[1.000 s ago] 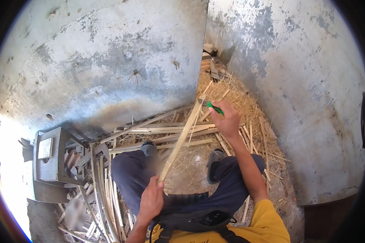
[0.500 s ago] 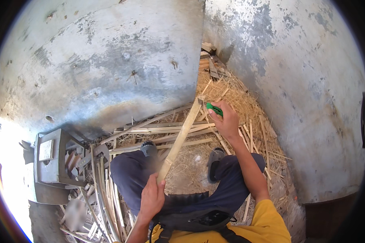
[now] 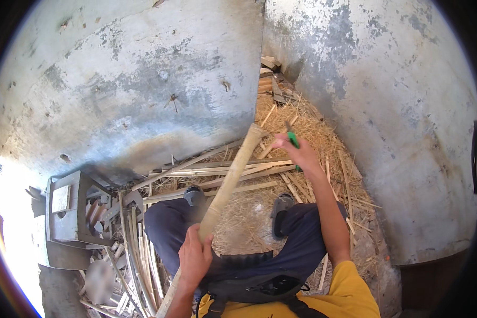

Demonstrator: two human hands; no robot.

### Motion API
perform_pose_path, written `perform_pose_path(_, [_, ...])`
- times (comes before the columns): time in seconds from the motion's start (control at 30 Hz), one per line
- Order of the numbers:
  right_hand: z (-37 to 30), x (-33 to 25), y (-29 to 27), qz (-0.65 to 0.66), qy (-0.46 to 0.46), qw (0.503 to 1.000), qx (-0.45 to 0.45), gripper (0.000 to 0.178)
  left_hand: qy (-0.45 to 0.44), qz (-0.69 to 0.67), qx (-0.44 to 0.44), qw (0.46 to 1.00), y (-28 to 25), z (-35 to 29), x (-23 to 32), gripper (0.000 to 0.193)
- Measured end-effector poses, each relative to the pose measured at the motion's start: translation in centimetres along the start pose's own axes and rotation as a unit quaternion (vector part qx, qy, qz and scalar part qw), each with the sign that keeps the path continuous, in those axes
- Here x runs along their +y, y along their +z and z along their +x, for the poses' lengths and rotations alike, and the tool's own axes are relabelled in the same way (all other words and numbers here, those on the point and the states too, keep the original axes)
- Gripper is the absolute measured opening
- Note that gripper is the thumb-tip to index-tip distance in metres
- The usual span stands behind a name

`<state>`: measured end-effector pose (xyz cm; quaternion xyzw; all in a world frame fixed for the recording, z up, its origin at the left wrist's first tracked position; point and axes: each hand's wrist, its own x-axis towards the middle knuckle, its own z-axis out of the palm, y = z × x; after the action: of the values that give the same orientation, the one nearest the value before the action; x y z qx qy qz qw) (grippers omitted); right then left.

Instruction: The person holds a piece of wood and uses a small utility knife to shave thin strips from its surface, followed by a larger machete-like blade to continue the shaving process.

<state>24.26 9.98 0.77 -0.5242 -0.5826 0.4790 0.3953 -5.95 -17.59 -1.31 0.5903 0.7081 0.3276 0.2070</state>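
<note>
My left hand [image 3: 194,257] is wrapped round a long split bamboo piece [image 3: 230,185], which slants up and away to the right from between my thighs. Its rounded outer side with node rings faces up, and part of it runs below my hand toward the lower edge. To the right of its far end, my right hand [image 3: 303,155] grips a green-handled knife [image 3: 293,139]. The short dark blade points up, apart from the bamboo. Fingers hide much of the handle.
Straw and shavings [image 3: 302,119] cover the floor, with bamboo strips [image 3: 217,172] lying beyond my feet. More strips [image 3: 143,254] are heaped at my left beside a metal box-like frame [image 3: 63,209]. Worn walls [image 3: 143,79] meet in a corner ahead.
The bamboo piece has turned, its rounded side now showing instead of the flat face. My right hand has drawn the knife off its far end to the right, tilting the blade up.
</note>
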Motion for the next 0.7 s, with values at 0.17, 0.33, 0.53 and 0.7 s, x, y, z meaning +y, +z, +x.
perform_pose_path(0.17, [0.4, 0.9, 2.3, -0.031, -0.032, 0.999, -0.001, 0.049, 0.020, 0.026, -0.004, 0.999, 0.3, -0.1, 0.1, 0.036])
perform_pose_path(0.33, [0.2, 0.2, 2.5, 0.031, -0.056, 0.997, -0.042, 0.036, 0.025, 0.027, -0.003, 0.999, 0.3, -0.2, -0.1, 0.036])
perform_pose_path(0.53, [0.7, 0.8, 0.8, -0.095, -0.077, 0.990, -0.069, 0.026, 0.025, 0.038, -0.010, 0.999, -0.6, 0.1, -0.3, 0.034])
perform_pose_path(0.7, [0.2, 0.7, 0.9, -0.250, -0.152, 0.955, -0.038, 0.031, 0.031, 0.035, -0.017, 0.999, -2.0, 0.7, -0.3, 0.032])
